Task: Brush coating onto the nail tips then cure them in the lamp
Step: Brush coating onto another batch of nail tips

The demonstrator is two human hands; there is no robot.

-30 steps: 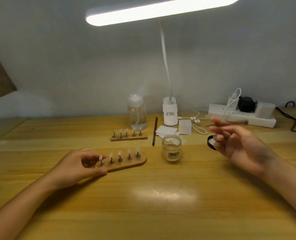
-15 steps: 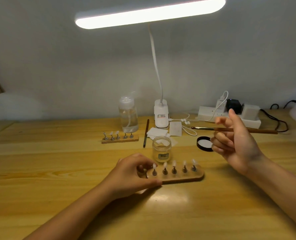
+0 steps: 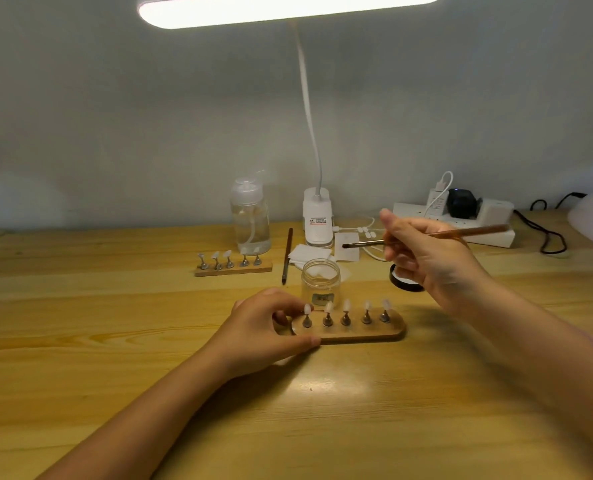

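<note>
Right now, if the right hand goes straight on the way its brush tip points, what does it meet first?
The right hand holds the brush pointing left, above the table. The line passes over the white pads toward the spare brush and bottle. Probably the bottle first, but depth is unclear.

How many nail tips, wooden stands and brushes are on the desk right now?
White nail tips on metal pegs: 10, 5 on the near oval wooden stand and 5 on the far rectangular wooden stand
Wooden stands: 2
Thin brown brushes: 2, one held, one lying
Total: 14
</note>
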